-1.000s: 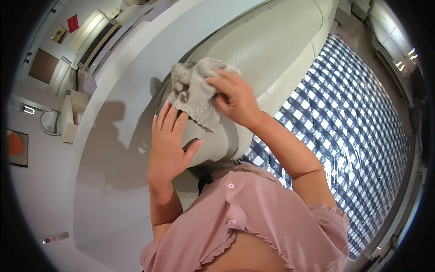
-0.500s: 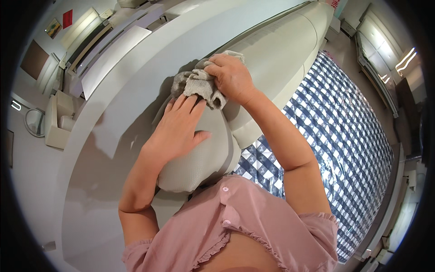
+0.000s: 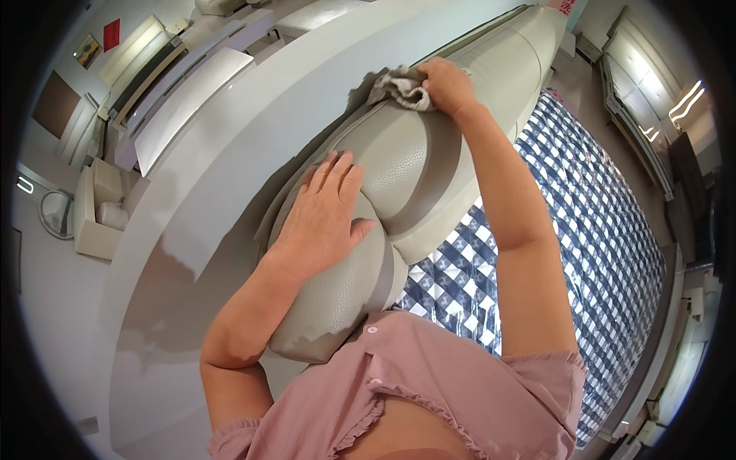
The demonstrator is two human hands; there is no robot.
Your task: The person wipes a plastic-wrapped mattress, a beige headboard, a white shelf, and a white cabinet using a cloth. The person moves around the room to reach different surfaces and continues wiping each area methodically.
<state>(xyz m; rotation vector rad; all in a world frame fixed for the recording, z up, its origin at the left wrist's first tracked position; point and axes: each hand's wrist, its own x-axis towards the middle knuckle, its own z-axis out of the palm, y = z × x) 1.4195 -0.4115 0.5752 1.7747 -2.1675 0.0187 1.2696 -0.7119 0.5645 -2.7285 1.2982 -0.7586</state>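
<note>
Beige pad [image 3: 330, 314]: lying beneath empty, wide-spread left hand [image 3: 318, 222].
Cloth [image 3: 403, 87]: sitting crumpled in right hand's [image 3: 451, 86] closed grip, resting on next pad's [image 3: 402, 157] upper edge.
Upper edge [image 3: 353, 134]: possibly dropping cloth behind, from gripping only one end.

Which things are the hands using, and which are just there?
In use:
- crumpled cloth, gripped by the right hand
- beige padded headboard, under the left hand

Just there:
- checked mattress
- red wall square
- framed picture
</note>
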